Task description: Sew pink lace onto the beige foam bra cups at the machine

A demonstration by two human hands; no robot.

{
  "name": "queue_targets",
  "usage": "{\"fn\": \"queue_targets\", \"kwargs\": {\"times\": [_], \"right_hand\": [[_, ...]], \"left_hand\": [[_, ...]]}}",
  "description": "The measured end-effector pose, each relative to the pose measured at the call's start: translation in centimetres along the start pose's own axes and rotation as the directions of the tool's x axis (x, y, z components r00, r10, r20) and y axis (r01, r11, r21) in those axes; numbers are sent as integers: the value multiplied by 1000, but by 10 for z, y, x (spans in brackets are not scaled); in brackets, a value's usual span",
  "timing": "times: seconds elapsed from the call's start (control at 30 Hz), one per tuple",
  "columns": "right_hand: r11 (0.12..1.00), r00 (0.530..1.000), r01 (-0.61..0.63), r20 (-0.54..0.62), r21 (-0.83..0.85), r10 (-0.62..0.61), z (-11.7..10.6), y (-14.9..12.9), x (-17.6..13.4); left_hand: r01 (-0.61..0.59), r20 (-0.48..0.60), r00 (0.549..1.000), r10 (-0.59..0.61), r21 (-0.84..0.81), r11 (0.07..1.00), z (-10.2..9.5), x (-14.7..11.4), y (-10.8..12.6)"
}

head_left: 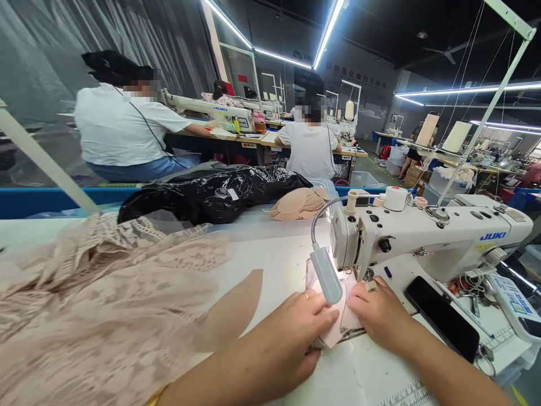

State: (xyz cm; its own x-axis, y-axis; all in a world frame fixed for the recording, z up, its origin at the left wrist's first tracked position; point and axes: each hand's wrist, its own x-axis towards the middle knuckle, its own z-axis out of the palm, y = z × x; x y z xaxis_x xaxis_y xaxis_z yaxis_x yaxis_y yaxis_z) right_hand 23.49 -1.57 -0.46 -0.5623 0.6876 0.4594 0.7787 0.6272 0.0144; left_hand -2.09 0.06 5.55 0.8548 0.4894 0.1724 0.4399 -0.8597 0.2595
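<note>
A white sewing machine [422, 231] stands at the right, and a pale pink fabric piece [336, 334] lies under its head. My left hand [291, 330] is on the left side of the fabric piece, its fingers curled over it. On the other side, close to the needle area, my right hand [378, 307] pinches the fabric's right edge, with the fingers bent. A small grey lamp [327, 276] on a bendable neck hangs over the fabric and hides part of it and of my left fingertips. The needle itself cannot be made out.
Beige lace fabric [105, 316] is heaped at the left, beside a tan leaf-shaped piece [236, 304]. Behind lie a black plastic bag [220, 194] and stacked tan cups [298, 204]. A phone [443, 317] rests at the right. Two seated co-workers face machines ahead.
</note>
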Motion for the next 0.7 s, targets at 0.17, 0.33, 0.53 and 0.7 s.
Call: {"fn": "queue_targets", "kwargs": {"times": [0.17,0.33,0.53,0.7], "right_hand": [[1000,1000,-24,20,16,24,-4,3,-1],[996,996,-43,76,76,37,-7,-1,1],[988,992,-85,106,131,71,-6,3,2],[982,990,-88,120,166,68,-9,3,5]], "left_hand": [[41,4,999,-41,18,999,3,2,-1],[9,-32,999,-10,-33,999,15,4,-12],[-4,-65,998,7,40,999,27,5,-26],[-9,-104,994,17,78,997,30,6,-29]]}}
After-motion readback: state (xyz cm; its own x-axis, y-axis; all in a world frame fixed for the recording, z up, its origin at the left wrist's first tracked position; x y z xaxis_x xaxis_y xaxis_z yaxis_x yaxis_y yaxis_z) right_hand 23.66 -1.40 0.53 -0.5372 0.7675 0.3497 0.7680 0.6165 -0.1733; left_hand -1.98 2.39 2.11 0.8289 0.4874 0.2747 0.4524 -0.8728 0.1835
